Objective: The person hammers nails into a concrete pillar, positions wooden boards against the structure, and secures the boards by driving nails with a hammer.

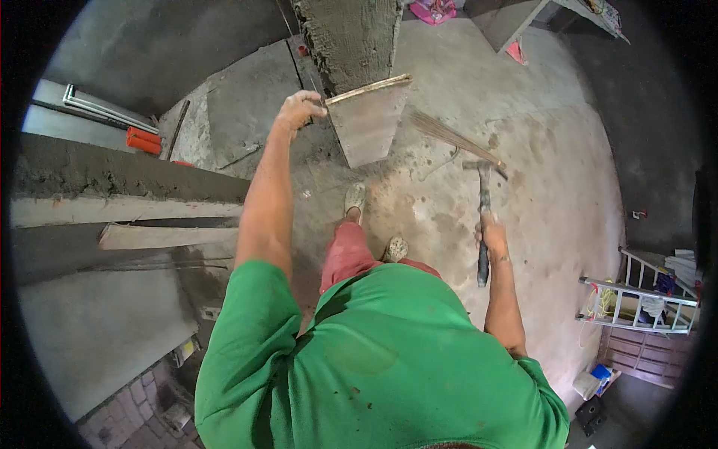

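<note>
My left hand (299, 110) is raised at the left corner of a flat, greyish board (366, 133). Its fingers are bent and the thumb stands apart from them; I cannot tell whether they touch the board. This board sits against the end of a rough, cement-covered column or beam (348, 41). On the right, my right hand (492, 233) is wrapped round the dark handle of a hammer (485, 196). The hammer's head points away from me, beyond the hand. Beneath it, a stick broom (452, 137) lies on the floor.
Wooden boards (127, 209) edge a cement-covered beam (112, 168) at left. An aluminium ladder (643, 303) stands at right. Orange pipe pieces (143, 140) lie near white pipes (112, 112). The stained concrete floor (553, 194) stretches below my feet.
</note>
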`<state>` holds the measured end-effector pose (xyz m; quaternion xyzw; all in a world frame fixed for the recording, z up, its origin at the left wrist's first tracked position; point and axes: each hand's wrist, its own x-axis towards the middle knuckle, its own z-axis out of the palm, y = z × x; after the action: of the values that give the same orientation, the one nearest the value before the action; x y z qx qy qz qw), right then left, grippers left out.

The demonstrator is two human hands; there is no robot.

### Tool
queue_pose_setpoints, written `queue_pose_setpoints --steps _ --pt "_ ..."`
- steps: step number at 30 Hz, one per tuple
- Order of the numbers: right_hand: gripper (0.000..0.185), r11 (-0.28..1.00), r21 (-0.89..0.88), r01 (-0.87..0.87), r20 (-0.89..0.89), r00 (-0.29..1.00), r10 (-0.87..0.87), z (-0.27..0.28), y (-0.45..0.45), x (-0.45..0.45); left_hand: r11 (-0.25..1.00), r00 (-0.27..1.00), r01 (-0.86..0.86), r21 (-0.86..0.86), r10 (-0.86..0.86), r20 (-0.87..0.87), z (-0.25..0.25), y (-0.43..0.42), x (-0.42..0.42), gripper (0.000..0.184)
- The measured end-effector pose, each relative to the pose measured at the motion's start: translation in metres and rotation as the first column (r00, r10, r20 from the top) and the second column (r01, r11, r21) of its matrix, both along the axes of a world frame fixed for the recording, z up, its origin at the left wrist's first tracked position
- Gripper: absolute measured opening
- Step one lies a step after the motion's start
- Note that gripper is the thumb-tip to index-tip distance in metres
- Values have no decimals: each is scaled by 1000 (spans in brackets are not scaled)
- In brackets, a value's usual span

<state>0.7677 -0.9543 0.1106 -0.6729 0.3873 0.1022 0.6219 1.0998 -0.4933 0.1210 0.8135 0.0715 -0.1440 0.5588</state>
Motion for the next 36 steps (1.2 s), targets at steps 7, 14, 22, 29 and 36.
queue_pose_setpoints --steps 7,14,22,29,36 --pt "24 992 74 -99 143 986 87 43 39 143 875 969 199 442 -243 44 -5 -16 0 62" --pt "22 946 310 -98 177 983 44 39 67 214 756 958 84 649 -240 156 19 -31 -5 48" --pt "23 926 347 -151 149 983 104 44 77 221 777 967 102 621 -223 120 20 -33 -2 41" --pt "25 921 368 -131 157 985 78 38 77 226 788 962 44 615 -199 186 -3 -26 7 39" --pt "24 921 358 -152 148 983 105 35 73 224 797 973 56 602 -179 147 -5 -30 9 36"
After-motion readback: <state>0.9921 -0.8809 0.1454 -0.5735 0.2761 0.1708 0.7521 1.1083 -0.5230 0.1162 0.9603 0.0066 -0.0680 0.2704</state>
